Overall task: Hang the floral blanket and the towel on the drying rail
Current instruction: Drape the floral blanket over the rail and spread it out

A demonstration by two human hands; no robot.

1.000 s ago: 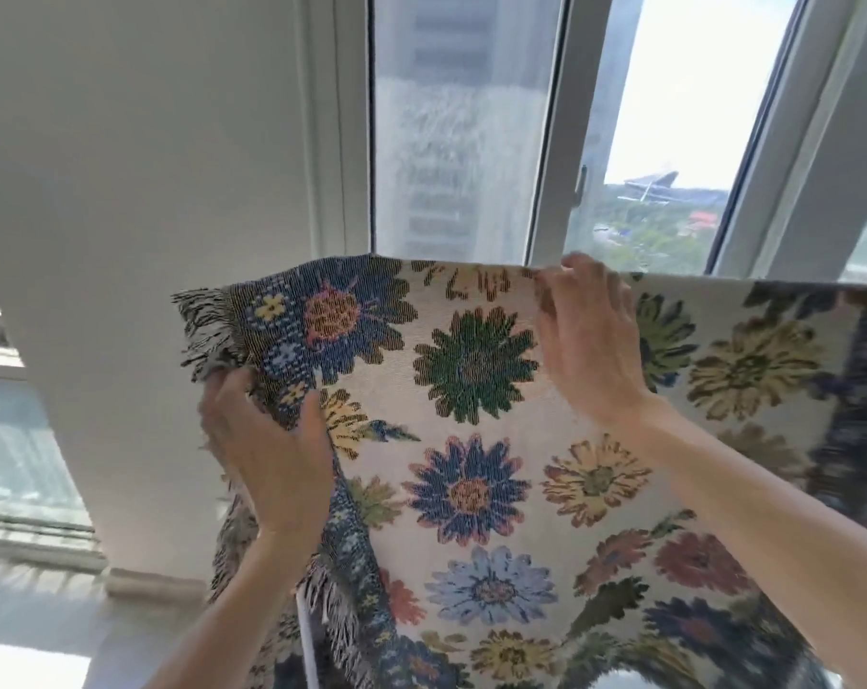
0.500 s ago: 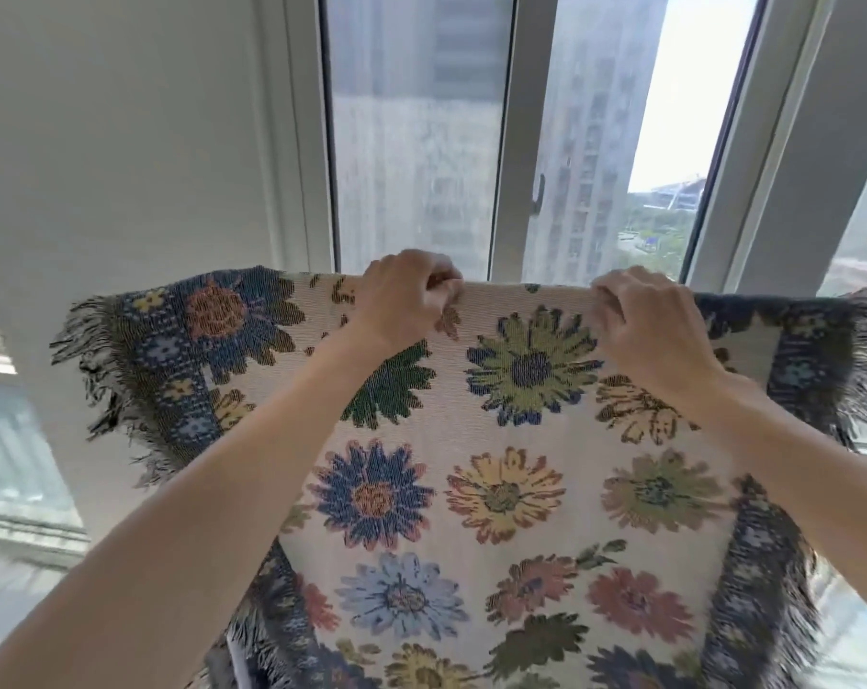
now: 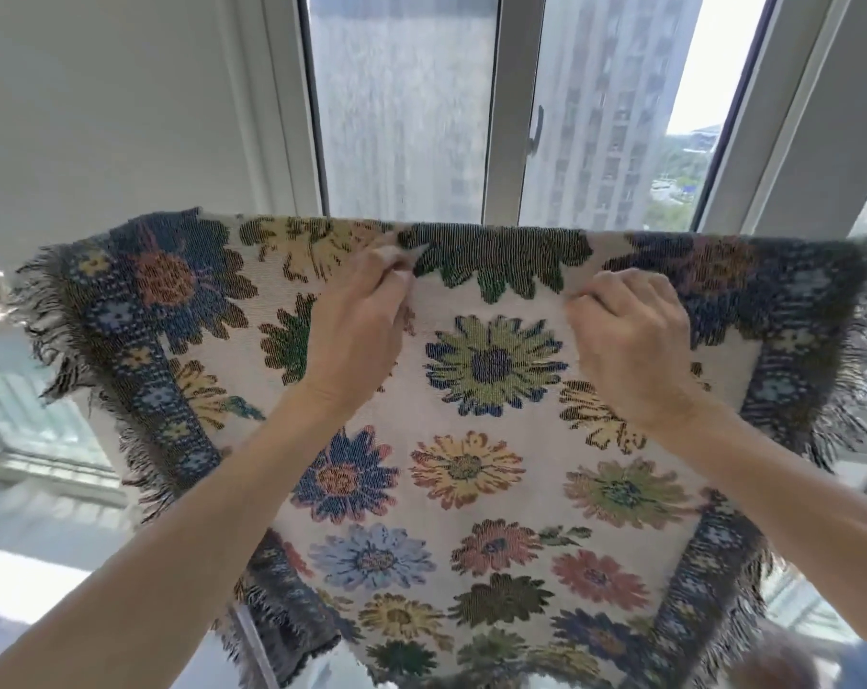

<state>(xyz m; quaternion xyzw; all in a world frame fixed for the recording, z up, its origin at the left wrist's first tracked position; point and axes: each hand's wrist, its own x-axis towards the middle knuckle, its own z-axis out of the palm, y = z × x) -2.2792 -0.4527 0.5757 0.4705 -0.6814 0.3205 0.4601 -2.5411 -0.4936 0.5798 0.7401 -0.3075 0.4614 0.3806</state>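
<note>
Woven cream cloth with coloured daisies and dark fringed borders, the floral blanket, hangs spread before a window. The left hand pinches cloth near the top fold with curled fingers; the right hand grips a bunch beside it.

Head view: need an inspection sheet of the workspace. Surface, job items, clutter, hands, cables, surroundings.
Surface: nothing seen; no table or floor surface clearly in view.
Job's things: cream woven floral blanket with dark blue fringed border draped over a straight top fold; the rail itself is hidden under it. Towel: nothing seen.
Clutter: nothing seen.
Grippers: left hand pinches the cloth just below the top fold; right hand grips the cloth beside it, fingers curled.
Cables: nothing seen.
Surroundings: white-framed window behind, high-rise building outside; plain white wall at left.
</note>
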